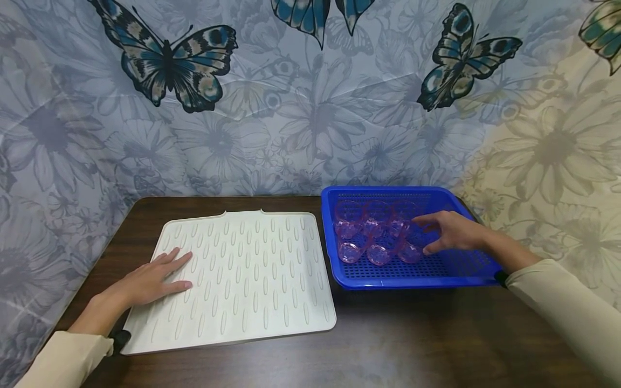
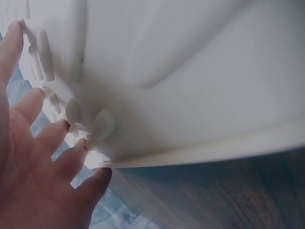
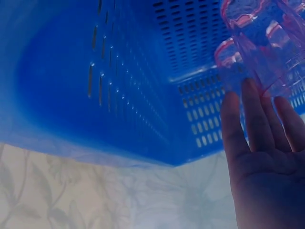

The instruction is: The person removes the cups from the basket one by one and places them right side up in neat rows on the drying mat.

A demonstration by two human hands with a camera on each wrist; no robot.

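My left hand (image 1: 154, 279) lies with spread fingers on the left part of a white drying mat (image 1: 252, 293) covered in raised oval ridges. In the left wrist view its fingertips meet the mat (image 2: 190, 109) near the edge. On the right, several clear pink cups (image 1: 378, 254) stand in rows inside a blue perforated basket (image 1: 383, 283). My right hand (image 1: 453, 233) reaches in over the basket, thumb and fingers apart beside the rightmost cups. The right wrist view has its fairly straight fingertips right at a pink cup (image 3: 259, 67).
Mat and basket sit side by side on a dark brown wooden table (image 1: 388, 339). Behind it hangs a cloth (image 1: 310, 118) printed with butterflies and flowers. The basket's right part shows a bare perforated floor, and its raised walls surround the cups.
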